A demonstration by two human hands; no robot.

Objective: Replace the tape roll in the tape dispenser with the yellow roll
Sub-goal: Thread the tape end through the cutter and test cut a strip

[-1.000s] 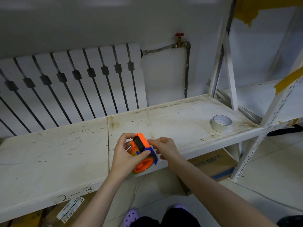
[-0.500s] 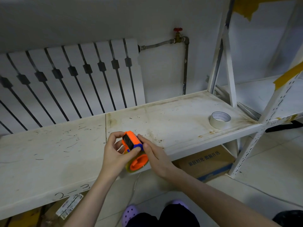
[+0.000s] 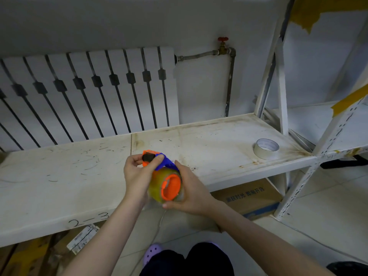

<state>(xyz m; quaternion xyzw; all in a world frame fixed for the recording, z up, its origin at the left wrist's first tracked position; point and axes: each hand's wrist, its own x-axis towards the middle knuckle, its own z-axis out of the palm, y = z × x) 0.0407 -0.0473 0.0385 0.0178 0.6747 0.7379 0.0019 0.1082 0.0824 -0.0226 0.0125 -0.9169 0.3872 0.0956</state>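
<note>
I hold an orange and blue tape dispenser (image 3: 166, 166) over the front edge of a white shelf (image 3: 59, 176). A yellowish translucent roll (image 3: 157, 188) sits on its orange hub (image 3: 171, 187). My left hand (image 3: 137, 174) grips the dispenser's upper end, thumb on the blue part. My right hand (image 3: 191, 192) cups the roll from the right and below. A whitish tape roll (image 3: 266, 148) lies flat at the shelf's right end, apart from both hands.
A white radiator (image 3: 89, 92) and a pipe with a red valve (image 3: 223, 39) stand behind the shelf. A perforated shelf post (image 3: 310, 172) rises at the right. A cardboard box (image 3: 249, 198) sits on the floor under the shelf.
The dispenser has turned so its orange hub faces up at me. My right hand has slid from the blue top down around the roll. Both hands moved slightly left.
</note>
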